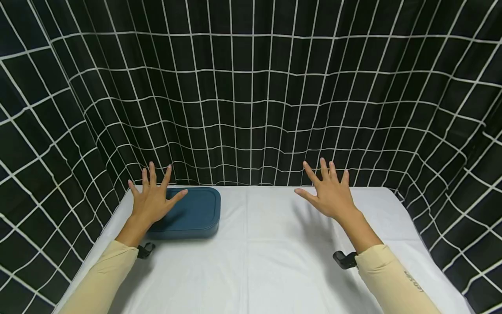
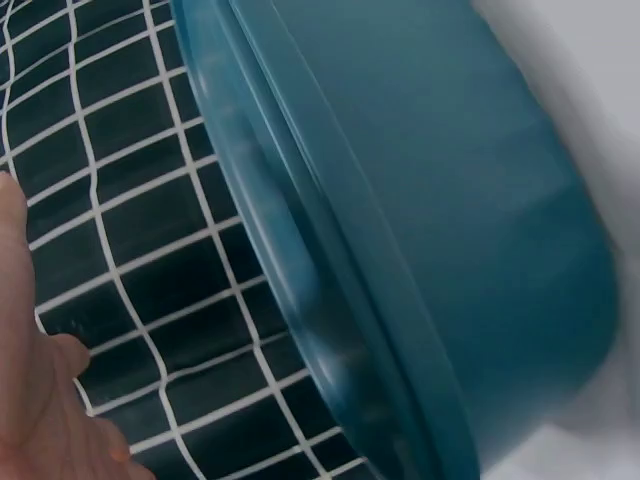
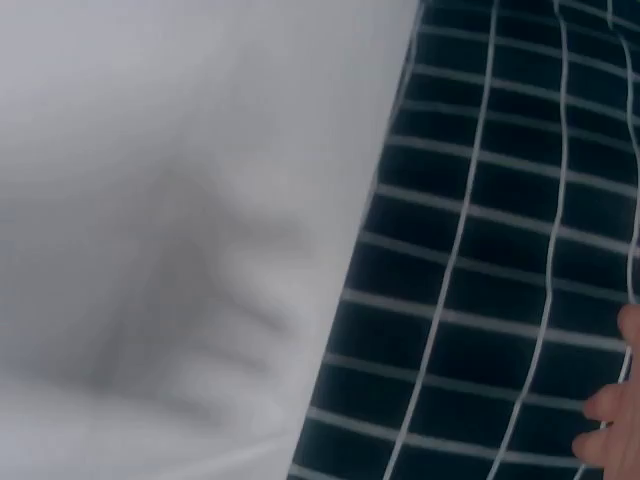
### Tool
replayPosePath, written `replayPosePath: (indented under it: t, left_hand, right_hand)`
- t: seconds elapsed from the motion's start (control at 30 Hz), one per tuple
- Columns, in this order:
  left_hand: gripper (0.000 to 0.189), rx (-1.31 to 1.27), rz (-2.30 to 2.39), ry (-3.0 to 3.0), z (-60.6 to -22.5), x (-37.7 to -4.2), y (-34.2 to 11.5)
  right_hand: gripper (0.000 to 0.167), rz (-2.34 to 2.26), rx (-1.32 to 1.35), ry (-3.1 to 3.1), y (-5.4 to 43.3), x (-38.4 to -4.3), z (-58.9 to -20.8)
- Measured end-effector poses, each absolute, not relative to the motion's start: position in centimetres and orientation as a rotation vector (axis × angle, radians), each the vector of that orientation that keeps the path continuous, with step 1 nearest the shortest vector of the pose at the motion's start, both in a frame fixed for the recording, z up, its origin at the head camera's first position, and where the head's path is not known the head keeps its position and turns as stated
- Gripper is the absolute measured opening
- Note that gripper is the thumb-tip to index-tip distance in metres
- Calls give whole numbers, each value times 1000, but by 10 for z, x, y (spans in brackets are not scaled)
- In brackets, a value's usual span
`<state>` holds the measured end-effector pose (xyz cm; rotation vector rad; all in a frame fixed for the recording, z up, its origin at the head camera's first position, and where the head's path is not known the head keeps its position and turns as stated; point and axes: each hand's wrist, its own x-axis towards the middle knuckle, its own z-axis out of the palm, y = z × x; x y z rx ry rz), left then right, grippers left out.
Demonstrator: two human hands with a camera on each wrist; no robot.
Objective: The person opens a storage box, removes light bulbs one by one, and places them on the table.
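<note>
A blue lidded box [image 1: 196, 213] stands on the white-covered table at the back left. Over its left part hovers my left hand [image 1: 150, 203], fingers straight and spread, holding nothing. In the left wrist view the side of the box [image 2: 470, 200] fills much of the picture, and part of the left hand [image 2: 40, 390] shows at the lower left, apart from it. My right hand [image 1: 331, 196] is held above the right side of the table, fingers spread, with nothing in it. Its fingers [image 3: 610, 405] peek in at the right edge of the right wrist view.
A white cloth [image 1: 255, 270] covers the table. Dark curtains with a white grid [image 1: 251, 87] hang behind it and along both sides. Each wrist carries a black strap mount [image 1: 345, 260]. The right hand's shadow falls on the cloth.
</note>
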<state>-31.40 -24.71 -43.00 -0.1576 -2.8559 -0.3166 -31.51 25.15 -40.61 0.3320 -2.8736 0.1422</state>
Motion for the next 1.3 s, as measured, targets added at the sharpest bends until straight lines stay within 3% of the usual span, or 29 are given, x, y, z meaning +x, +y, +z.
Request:
replayPosePath:
  t: [0.37, 0.8, 1.3]
  left_hand:
    - [92, -114, -385, -2855, -437, -302, -274]
    - [85, 2, -467, -2855, -454, -279, -306]
    - [71, 109, -501, -2816, -467, -267, -319]
  right_hand:
    - [87, 319, 487, -2848, 182, -302, -416]
    - [62, 636, 626, -2663, 119, -300, -436]
    - [44, 876, 576, -2740, 59, -295, -468]
